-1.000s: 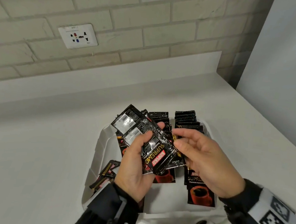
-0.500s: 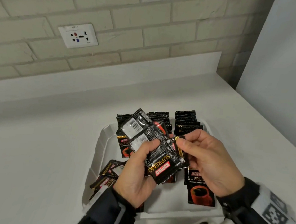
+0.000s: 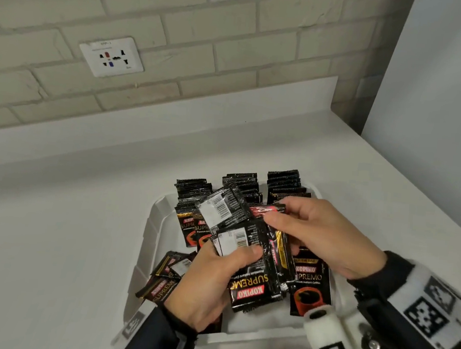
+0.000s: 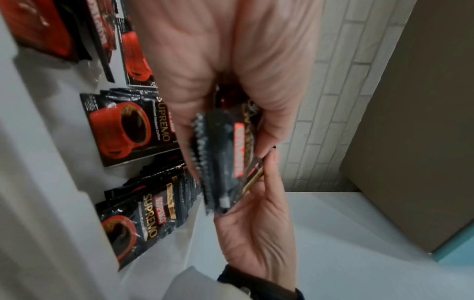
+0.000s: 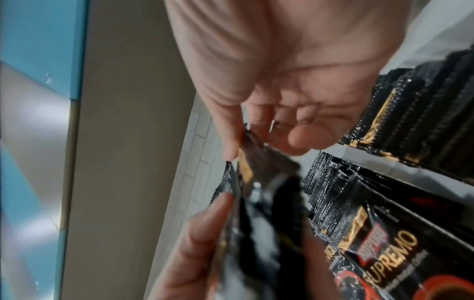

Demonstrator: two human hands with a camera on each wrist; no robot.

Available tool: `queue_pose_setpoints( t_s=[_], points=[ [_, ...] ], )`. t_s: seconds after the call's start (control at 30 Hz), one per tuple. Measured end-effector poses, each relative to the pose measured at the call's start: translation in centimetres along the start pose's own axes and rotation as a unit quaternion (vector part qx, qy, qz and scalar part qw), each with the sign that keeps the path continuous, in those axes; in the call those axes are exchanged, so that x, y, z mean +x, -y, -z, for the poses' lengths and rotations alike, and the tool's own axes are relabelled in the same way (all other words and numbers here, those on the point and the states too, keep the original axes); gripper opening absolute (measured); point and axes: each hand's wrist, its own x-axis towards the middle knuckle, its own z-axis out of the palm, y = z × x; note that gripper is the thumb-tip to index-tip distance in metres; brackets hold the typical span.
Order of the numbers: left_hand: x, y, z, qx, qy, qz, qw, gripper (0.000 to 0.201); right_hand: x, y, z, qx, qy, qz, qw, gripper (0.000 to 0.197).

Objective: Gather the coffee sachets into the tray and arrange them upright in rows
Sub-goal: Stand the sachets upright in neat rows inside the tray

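Note:
A white tray (image 3: pixel 144 233) sits on the counter. Three rows of black coffee sachets (image 3: pixel 285 182) stand upright at its far end. My left hand (image 3: pixel 232 261) grips a fanned bundle of sachets (image 3: pixel 253 277) above the tray, thumb on top. My right hand (image 3: pixel 289 219) pinches one sachet (image 3: pixel 268 210), turned edge-on at the bundle's upper right. The left wrist view shows the bundle (image 4: pixel 220 162) end-on in my left hand (image 4: pixel 231 60). In the right wrist view my right hand (image 5: pixel 269 81) nips the sachet's top edge (image 5: pixel 256 154). Loose sachets (image 3: pixel 166 278) lie flat at the tray's left.
One sachet (image 3: pixel 311 289) lies face-up at the tray's right. The white counter (image 3: pixel 48 241) runs back to a brick wall with a socket (image 3: pixel 111 56). A grey panel (image 3: pixel 443 82) closes off the right side.
My right hand has gone from loosely spread beside the bundle to pinching one sachet and turning it edge-on. The bundle has tipped from leaning left to more upright.

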Motion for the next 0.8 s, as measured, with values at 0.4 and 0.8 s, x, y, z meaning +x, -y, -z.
queue_pose_setpoints(
  t_s=[0.4,0.8],
  points=[
    [-0.8,-1.4,1.5,-0.072,-0.092,-0.027,0.993,0.034,0.9,-0.2,0.3,0.175,-0.084,-0.037,0.980,0.011],
    [-0.9,-1.7,1.9,-0.080,-0.099,0.009,0.992,0.043,1.0,1.3,2.3,0.269,-0.141,0.060,0.951,0.056]
  ],
)
